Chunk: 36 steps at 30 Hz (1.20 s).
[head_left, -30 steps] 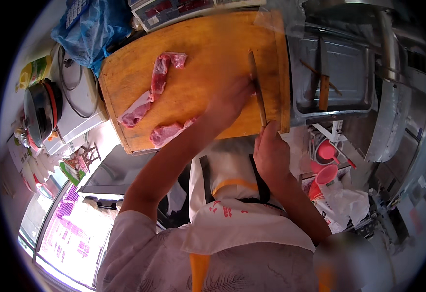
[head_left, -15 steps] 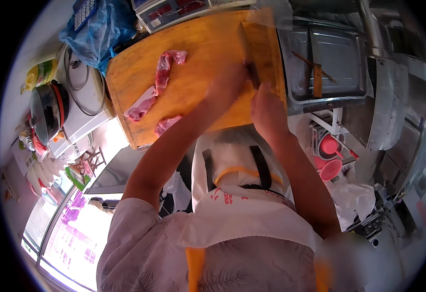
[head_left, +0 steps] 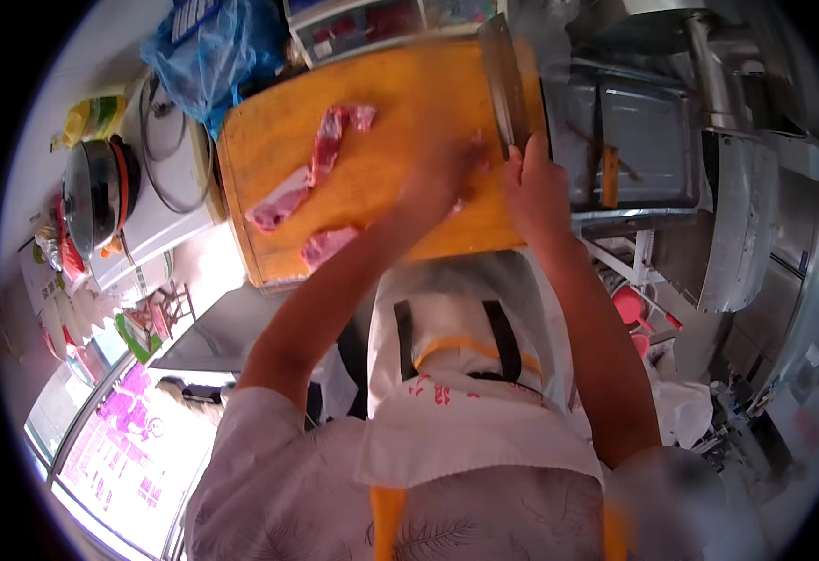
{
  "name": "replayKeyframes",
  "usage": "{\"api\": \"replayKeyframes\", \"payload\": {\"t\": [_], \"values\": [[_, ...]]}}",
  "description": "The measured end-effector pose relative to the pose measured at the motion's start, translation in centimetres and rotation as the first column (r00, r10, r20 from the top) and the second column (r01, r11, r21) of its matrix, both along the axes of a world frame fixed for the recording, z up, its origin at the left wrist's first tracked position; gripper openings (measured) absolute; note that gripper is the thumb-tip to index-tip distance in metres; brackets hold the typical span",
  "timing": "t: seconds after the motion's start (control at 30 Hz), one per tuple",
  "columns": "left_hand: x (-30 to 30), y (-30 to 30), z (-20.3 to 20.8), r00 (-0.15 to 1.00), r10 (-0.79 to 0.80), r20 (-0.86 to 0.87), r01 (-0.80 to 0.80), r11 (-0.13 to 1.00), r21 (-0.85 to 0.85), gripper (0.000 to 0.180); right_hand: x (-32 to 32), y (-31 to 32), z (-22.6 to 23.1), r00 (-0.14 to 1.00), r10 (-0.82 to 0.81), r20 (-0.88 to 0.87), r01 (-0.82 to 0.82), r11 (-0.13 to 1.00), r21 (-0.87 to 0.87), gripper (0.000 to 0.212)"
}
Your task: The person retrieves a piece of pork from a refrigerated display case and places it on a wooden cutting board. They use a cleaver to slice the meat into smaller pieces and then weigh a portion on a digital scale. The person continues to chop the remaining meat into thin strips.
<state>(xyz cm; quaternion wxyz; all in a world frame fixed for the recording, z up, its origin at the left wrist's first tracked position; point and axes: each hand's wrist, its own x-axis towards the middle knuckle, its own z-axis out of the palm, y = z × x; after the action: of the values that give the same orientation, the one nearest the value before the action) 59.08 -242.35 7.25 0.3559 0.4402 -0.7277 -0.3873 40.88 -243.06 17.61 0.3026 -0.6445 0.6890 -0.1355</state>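
Observation:
My right hand (head_left: 538,192) is closed round the handle of a cleaver (head_left: 503,84), whose broad blade points away toward the board's far right edge with its flat side showing. To the left of the blade, my left hand (head_left: 438,178) is low over the wooden cutting board (head_left: 269,122), its fingers smeared by motion. Beside those fingers, close to the cleaver's heel, lies a small piece of raw meat (head_left: 478,154). A long strip of raw meat (head_left: 327,145) stretches across the board's left half, and a shorter chunk of meat (head_left: 328,246) lies near my left forearm.
Right of the board stands a metal tray (head_left: 657,140) with a wooden-handled tool (head_left: 610,173) in it. A blue plastic bag (head_left: 218,70) sits at the far left corner, and a lidded pot (head_left: 92,192) farther left. Behind the board is a box (head_left: 358,28).
The cleaver has turned, so more of its flat side shows, and its blade now stands farther right of my left hand. The whole view has shifted slightly.

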Motion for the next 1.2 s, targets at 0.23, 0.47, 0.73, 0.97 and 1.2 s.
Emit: {"api": "replayKeyframes", "payload": {"t": [0.23,0.47,0.73,0.97,1.2], "values": [[0.6,0.0,2.0,0.994,-0.049,0.098,0.063,0.987,-0.15,0.06,0.0,4.6,0.7,0.992,0.119,-0.032,-0.118,0.993,0.027,0.019],[0.3,-0.3,2.4,0.976,-0.062,0.208,0.103,0.976,-0.193,0.059,0.4,7.1,0.7,0.978,0.159,-0.134,-0.142,0.982,0.125,0.033],[0.7,-0.4,1.5,0.977,-0.134,0.163,0.16,0.975,-0.153,0.054,1.3,6.8,-0.7,0.911,0.296,-0.286,-0.252,0.951,0.181,0.036],[0.6,-0.5,1.3,0.983,-0.117,0.144,0.14,0.977,-0.159,0.055,2.7,1.2,-4.2,0.995,0.065,-0.073,-0.062,0.997,0.034,0.018],[0.1,0.3,1.1,0.968,0.071,0.239,-0.011,0.97,-0.242,0.052,1.0,-0.5,0.1,0.986,-0.06,0.156,0.062,0.998,-0.009,0.019]]}}
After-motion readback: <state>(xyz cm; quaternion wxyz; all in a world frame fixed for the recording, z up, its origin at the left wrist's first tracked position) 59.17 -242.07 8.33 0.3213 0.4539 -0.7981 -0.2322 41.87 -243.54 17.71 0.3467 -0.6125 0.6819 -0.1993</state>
